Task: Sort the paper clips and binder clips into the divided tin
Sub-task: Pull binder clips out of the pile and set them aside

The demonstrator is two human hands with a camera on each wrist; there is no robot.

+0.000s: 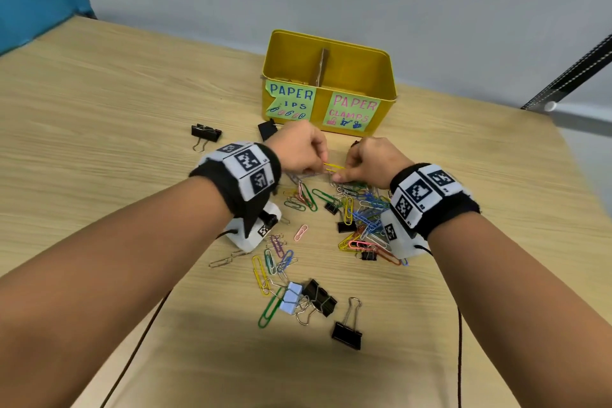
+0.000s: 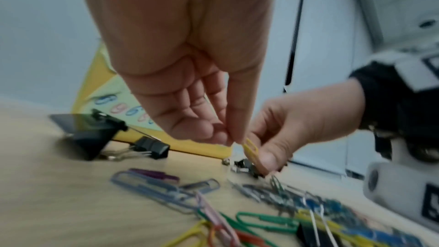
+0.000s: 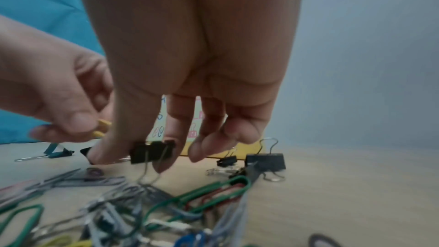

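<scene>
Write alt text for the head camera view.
Two hands, left hand and right hand, meet over a wooden table, pinching a yellow paper clip between them. Colourful paper clips and black binder clips lie scattered below; a yellow tin stands behind.

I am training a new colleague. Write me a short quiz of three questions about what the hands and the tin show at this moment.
1. True or false: the left hand pinches a yellow paper clip.
2. What does the right hand pinch in the right wrist view? A: a green paper clip. B: a small black binder clip. C: nothing.
3. Fill in: the right label on the yellow tin reads PAPER ____.

Key: 1 true; 2 B; 3 CLAMPS.
</scene>
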